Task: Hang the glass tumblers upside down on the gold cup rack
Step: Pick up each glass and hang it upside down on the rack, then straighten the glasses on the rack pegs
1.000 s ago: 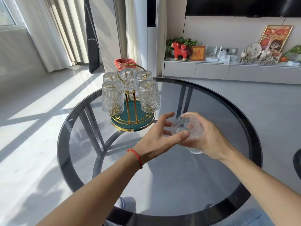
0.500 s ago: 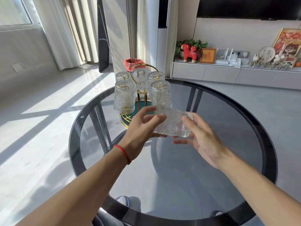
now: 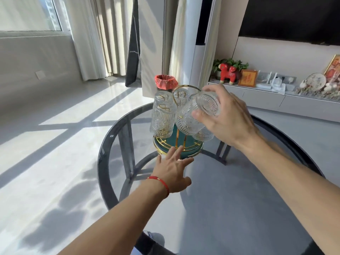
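Observation:
The gold cup rack (image 3: 185, 87) stands on a green round base (image 3: 195, 150) at the far side of the glass table. Several ribbed glass tumblers hang upside down on it; the nearest one (image 3: 161, 119) is on the left. My right hand (image 3: 228, 116) is shut on another tumbler (image 3: 198, 113), tilted with its base toward me and its mouth toward the rack's front right. My left hand (image 3: 173, 170) is open with fingers spread, its fingertips at the front edge of the green base.
The round dark glass table (image 3: 230, 199) has a thick black rim (image 3: 105, 162). Behind the rack stands a bin with a red bag (image 3: 165, 83). A low cabinet (image 3: 276, 100) with ornaments runs along the right wall.
My left hand let go of the tumbler and dropped to the rack's base. My right hand took the tumbler, turned it over and carried it up to the rack.

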